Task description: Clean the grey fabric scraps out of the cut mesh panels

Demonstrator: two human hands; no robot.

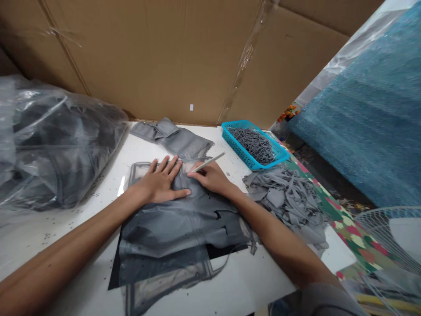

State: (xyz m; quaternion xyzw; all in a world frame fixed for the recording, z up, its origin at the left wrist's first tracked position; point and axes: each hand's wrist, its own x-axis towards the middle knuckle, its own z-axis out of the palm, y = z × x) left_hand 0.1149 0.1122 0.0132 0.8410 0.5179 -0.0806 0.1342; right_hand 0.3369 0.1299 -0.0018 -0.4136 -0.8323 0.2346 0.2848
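Layers of thin dark grey fabric (164, 228) lie spread in front of me, with pale panels and stitched-looking borders along some edges. My left hand (161, 182) rests flat on the cloth, fingers spread. Close by on the right, my right hand (210, 175) grips a slim, pale pen-like tool (210, 161) that slants up to the right. Its lower tip is hidden by the fingers, so its exact kind cannot be made out. Two small angular dark openings show in the fabric near my right forearm. Beyond both hands lies another folded grey piece (187, 141).
At the back right, a blue plastic basket (241, 151) holds many grey cords. A heap of grey fabric scraps (286, 197) sits before it. A clear plastic bag (62, 145) of dark material fills the left. Cardboard (148, 61) stands behind the white table (88, 228).
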